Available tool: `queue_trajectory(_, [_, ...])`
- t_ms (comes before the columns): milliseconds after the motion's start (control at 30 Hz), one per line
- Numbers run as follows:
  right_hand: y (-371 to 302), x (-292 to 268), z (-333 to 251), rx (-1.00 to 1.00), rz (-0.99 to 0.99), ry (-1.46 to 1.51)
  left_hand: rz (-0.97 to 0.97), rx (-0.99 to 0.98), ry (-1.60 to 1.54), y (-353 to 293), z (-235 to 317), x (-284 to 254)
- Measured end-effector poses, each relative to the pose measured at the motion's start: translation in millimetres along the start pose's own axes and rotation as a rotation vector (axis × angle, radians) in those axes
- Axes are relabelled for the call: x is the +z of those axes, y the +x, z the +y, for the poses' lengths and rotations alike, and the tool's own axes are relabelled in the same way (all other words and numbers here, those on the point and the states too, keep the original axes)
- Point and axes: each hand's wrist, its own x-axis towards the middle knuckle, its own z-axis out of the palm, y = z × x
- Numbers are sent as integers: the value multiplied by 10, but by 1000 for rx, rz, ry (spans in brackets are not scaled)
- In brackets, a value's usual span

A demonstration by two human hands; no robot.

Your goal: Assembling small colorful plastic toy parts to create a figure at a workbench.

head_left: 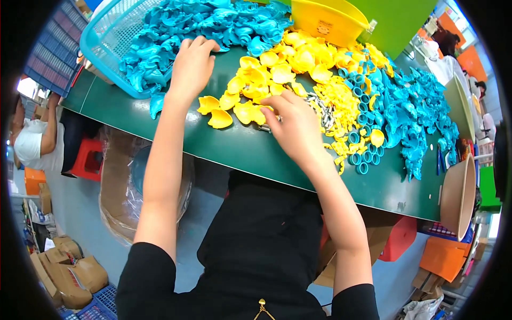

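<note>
My left hand [193, 66] reaches over the front of a heap of glossy blue curved plastic pieces [208, 24], fingers loosely bent and apart, with nothing visible in them. My right hand [293, 121] hovers over the table beside a loose group of yellow shell-shaped plastic pieces [256, 76]. Its thumb and forefinger are apart, close to the edge of a yellow shell [248, 112]; its palm side is hidden. Small silver metal parts [326, 113] and a heap of little yellow pieces [341, 96] lie just right of this hand.
A light blue basket [92, 40] holds part of the blue heap. A yellow tub [325, 24] stands at the back. Blue rings [362, 168] and spiky blue pieces [410, 106] cover the right side of the green table [240, 154]. A beige tub [457, 197] stands at its right edge. Another person [40, 141] is at far left.
</note>
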Motion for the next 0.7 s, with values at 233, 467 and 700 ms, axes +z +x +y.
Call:
queue_trajectory(233, [70,141,131,-56,-61,-141,-63,47,16,187,-407,297])
queue_trajectory(467, [132,-139,279,93,-38,11,-84,79,-517,-584,633,-549])
queue_trajectory(700, [92,-92,362,-166,302,-79,-109,367,-438,-1528,1649,-409])
